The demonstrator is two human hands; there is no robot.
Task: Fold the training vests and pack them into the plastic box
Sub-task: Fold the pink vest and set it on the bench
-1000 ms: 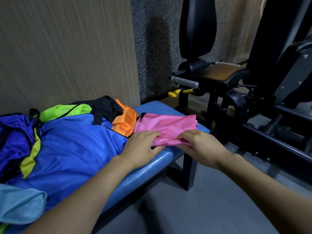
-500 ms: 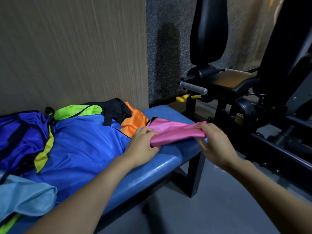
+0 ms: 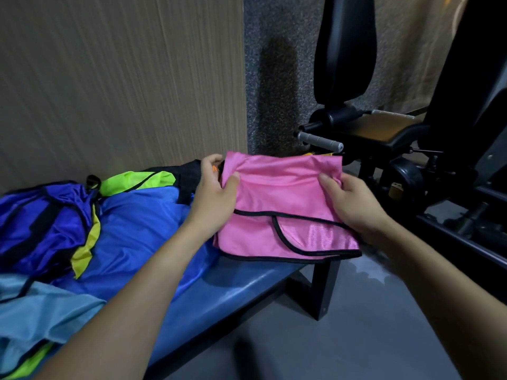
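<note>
A folded pink vest (image 3: 282,204) with black trim is held up above the right end of the blue bench (image 3: 241,286). My left hand (image 3: 214,193) pinches its upper left corner, thumb on the front. My right hand (image 3: 351,204) grips its right side. To the left on the bench lies a heap of other vests: a large blue one (image 3: 137,229), a purple one (image 3: 46,223) with yellow trim, a lime-green one (image 3: 131,179), a black one (image 3: 189,171) and a light blue one (image 3: 41,311). No plastic box is in view.
A wood-grain wall panel (image 3: 109,78) runs behind the bench. A black gym machine (image 3: 397,133) with a grey handle (image 3: 321,141) stands close on the right. Grey floor (image 3: 343,338) lies below the bench's black leg (image 3: 323,289).
The pink vest lay on the bench under both hands; both hands have since lifted it and hold it up facing me. The orange vest is now hidden behind my left hand.
</note>
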